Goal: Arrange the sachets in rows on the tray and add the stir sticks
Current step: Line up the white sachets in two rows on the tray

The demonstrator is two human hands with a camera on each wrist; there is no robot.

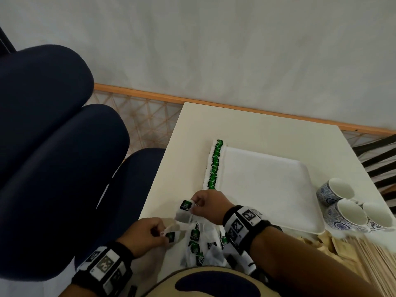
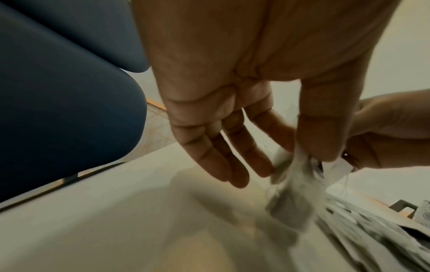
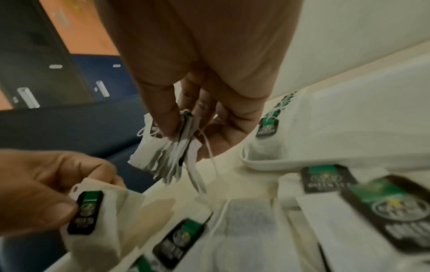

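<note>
So right now I'm watching both hands working over the loose pile of sachets (image 1: pixel 201 243) at the near edge of the white table (image 1: pixel 192 129). The right hand (image 1: pixel 211 205) is pinching a small bunch of sachets (image 3: pixel 167 147) between thumb and fingertips, with their strings dangling down, and it's hovering just off the tray's near-left corner. The left hand (image 1: pixel 145 233) is pinching a single sachet (image 1: pixel 171 235) by its green-and-black tag end; in the right wrist view I'm seeing the thumb pressing right on that tag. The other left fingers are hanging fairly straight in the left wrist view, but the thumb and forefinger are definitely clamping paper.

The white tray (image 1: pixel 278 189) is sitting on the table just beyond the hands, and one row of sachets (image 1: pixel 215 165) is lying along its left edge, green tags overlapping in a line. The rest of the tray's surface is showing bare white.

The stir sticks (image 1: pixel 368 260) are lying in a heap to the right of the pile, near the tray's front edge. Three blue-patterned cups (image 1: pixel 351 204) are standing clustered beside the tray's right side. A dark blue chair (image 1: pixel 53 146) is sitting to the left of the table.
</note>
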